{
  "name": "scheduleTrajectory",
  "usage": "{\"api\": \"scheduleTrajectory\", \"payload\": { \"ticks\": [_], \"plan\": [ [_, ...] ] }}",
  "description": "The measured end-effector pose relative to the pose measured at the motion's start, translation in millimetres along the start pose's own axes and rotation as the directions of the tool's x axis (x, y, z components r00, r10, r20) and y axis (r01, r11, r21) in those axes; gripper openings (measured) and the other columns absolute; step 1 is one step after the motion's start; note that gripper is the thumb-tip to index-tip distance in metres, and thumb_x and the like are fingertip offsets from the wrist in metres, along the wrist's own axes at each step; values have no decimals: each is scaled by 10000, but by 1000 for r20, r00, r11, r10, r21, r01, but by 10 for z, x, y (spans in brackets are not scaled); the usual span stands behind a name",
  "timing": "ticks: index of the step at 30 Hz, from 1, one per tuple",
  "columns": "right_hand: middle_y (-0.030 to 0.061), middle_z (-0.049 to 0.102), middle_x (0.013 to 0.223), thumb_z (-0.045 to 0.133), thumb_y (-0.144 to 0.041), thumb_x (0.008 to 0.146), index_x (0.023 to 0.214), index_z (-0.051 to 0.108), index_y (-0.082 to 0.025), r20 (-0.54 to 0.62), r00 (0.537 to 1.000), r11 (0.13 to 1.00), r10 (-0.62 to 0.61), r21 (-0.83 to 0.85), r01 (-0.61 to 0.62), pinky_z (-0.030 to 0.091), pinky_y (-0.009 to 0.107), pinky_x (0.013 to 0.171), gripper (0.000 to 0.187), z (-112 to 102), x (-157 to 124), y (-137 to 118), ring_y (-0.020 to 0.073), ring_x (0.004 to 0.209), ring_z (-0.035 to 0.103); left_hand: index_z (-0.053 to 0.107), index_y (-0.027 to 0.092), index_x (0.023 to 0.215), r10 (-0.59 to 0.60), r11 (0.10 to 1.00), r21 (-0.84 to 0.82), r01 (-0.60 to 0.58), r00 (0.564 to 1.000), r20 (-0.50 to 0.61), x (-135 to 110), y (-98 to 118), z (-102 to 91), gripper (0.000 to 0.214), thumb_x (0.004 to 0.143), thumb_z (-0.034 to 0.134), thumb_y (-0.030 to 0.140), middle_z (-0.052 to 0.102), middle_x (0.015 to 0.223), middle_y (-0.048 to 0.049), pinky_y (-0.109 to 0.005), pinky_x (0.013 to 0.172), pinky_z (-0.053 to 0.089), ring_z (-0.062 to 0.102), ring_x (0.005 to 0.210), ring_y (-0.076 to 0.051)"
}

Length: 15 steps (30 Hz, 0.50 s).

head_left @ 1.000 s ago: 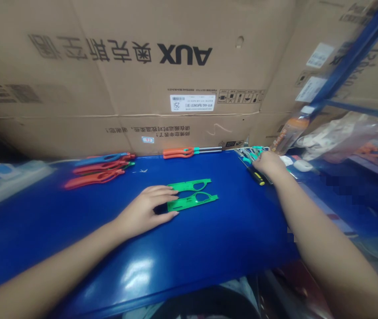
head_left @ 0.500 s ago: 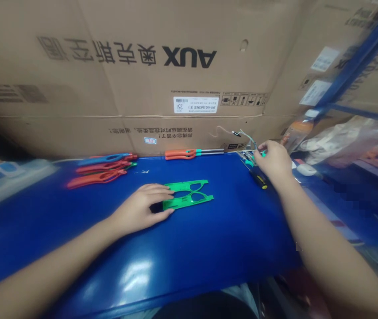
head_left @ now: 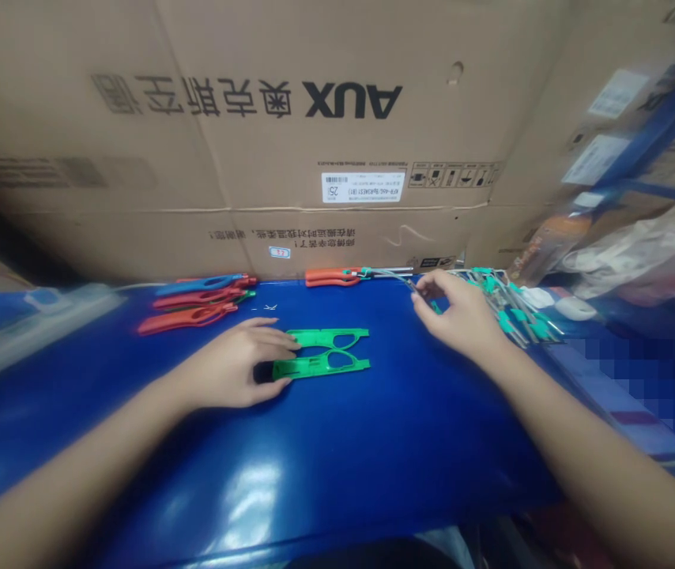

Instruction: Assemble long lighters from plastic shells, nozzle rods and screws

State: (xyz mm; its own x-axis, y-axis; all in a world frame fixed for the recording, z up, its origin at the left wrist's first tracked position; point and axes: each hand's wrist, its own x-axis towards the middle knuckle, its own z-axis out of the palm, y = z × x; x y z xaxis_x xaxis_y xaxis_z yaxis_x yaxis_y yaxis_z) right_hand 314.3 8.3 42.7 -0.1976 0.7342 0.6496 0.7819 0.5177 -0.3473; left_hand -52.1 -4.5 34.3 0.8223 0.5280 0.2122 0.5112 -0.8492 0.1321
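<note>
By the carton (head_left: pixel 254 158), red handles (head_left: pixel 189 316); left fingers (head_left: pixel 275 341) spread on green shells (head_left: pixel 329 352), right fingers (head_left: pixel 432 284) pinching wire (head_left: pixel 409 278).

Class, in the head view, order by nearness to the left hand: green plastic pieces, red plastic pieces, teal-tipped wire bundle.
1. Green plastic pieces: touching the left hand, right of it.
2. Red plastic pieces: back left.
3. Teal-tipped wire bundle: far right.
</note>
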Motion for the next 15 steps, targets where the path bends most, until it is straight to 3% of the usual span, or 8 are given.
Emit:
{"api": "scheduleTrajectory", "payload": {
  "ticks": [4,10,15],
  "plan": [
    [23,639,794,591,-217,838,876,547,-221,104,995,999,-4,51,-1,483,290,684,58,44,-60,-135,174,710,612,754,260,1114,10,1000,-22,-10,1000,21,-14,-8,-23,291,838,674,306,748,1205,-40,-535,1144,419,704,1128,-253],
    [12,605,774,574,-194,827,868,531,-219,126,991,998,-47,58,40,457,280,659,65,31,-69,-191,158,675,579,763,252,1086,23,1000,-12,-22,998,59,-22,17,-93,277,827,669,272,748,1203,-53,-532,1124,445,709,1115,-258],
    [13,607,800,567,-193,840,880,540,-214,158,985,997,-67,52,59,450,286,679,52,38,-95,-210,158,692,574,753,202,1114,32,998,48,-31,999,-19,-6,40,-62,315,857,673,366,757,1161,-88,-493,1059,515,720,1067,-275]
  ]
}}
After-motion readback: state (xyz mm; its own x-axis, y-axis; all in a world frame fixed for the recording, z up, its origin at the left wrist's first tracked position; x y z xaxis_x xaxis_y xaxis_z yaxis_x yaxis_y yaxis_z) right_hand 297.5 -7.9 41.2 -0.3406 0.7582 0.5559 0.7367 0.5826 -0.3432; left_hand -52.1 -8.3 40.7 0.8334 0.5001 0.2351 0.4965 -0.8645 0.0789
